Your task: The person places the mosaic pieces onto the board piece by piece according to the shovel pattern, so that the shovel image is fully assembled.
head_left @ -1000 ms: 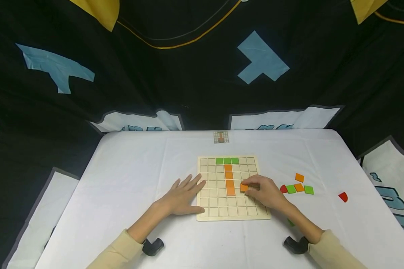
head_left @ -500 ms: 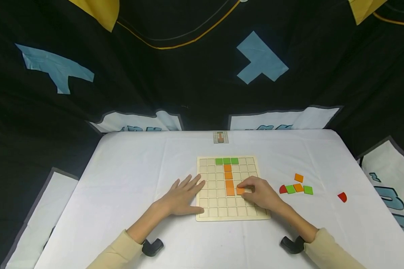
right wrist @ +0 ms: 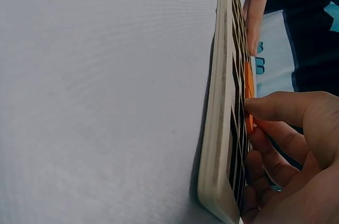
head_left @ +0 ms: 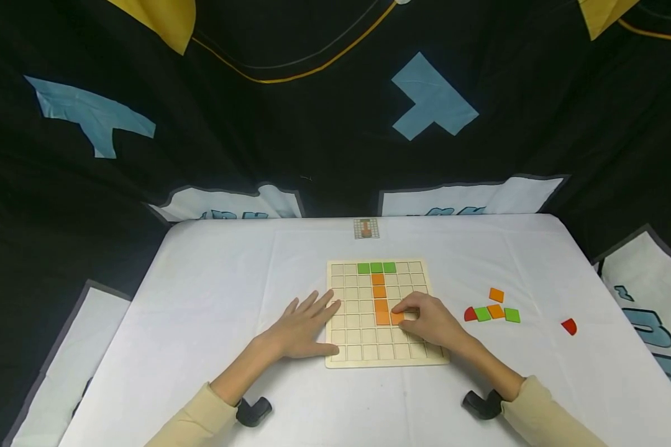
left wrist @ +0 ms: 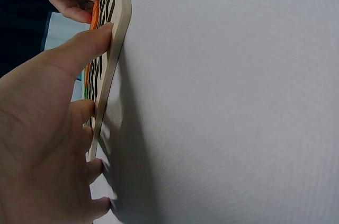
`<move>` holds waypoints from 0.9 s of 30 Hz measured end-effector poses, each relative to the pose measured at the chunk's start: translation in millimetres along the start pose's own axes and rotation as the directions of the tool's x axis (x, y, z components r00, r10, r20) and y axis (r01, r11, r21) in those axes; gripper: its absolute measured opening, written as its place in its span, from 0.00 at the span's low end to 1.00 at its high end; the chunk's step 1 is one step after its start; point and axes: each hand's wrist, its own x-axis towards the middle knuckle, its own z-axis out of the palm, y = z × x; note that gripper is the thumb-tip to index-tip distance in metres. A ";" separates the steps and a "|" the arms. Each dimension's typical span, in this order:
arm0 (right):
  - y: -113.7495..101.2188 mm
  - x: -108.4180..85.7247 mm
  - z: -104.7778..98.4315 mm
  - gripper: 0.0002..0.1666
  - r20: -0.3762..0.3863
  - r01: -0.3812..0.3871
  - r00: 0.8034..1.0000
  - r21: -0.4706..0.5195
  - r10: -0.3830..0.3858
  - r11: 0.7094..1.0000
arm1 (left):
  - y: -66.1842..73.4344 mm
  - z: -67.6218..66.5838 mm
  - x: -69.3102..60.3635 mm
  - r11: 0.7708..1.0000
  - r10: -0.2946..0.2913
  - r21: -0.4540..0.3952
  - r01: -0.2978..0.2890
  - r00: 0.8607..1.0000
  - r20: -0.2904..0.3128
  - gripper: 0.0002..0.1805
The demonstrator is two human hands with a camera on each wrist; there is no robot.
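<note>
A wooden grid board (head_left: pixel 353 337) lies on the white table. Three green tiles (head_left: pixel 376 267) fill part of its far row, and orange tiles (head_left: pixel 381 305) run down in a column below them. Against the column's near end, on its right side, sits another orange square tile (head_left: pixel 397 318). Thumb and fingers of my right hand (head_left: pixel 435 320) pinch this tile, also visible in the right wrist view. My left hand (head_left: pixel 302 329) rests at the board's left edge, fingers spread and straight; its thumb (left wrist: pixel 98 41) touches the rim in the left wrist view.
Right of the board lie loose pieces: an orange tile (head_left: pixel 496 295), another orange tile (head_left: pixel 495 311), green tiles (head_left: pixel 512 315) and red quarter-round pieces (head_left: pixel 569 326). A small pattern card (head_left: pixel 366 228) lies at the table's far edge. Black curtain (head_left: pixel 335 136) hangs behind.
My right hand has slid the orange square tile leftward over the board, until it sits against the orange column. The left hand stays in place.
</note>
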 end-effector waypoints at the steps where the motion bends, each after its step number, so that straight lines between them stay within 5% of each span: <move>1: 0.2 -0.2 0.0 0.15 0.002 -0.002 1.000 0.000 0.002 1.000 | 0.1 0.0 0.1 1.000 0.000 0.001 0.000 1.000 0.000 0.51; 18: 4.1 -1.5 -1.2 0.14 0.022 0.050 0.998 -0.004 -0.050 0.999 | -0.6 0.8 0.9 1.000 -0.008 0.003 0.008 1.000 0.009 0.51; 27: 4.0 -4.3 -5.3 0.17 0.016 0.006 1.000 -0.039 -0.005 0.999 | -0.6 0.4 0.5 1.000 -0.007 -0.003 0.007 1.000 0.010 0.52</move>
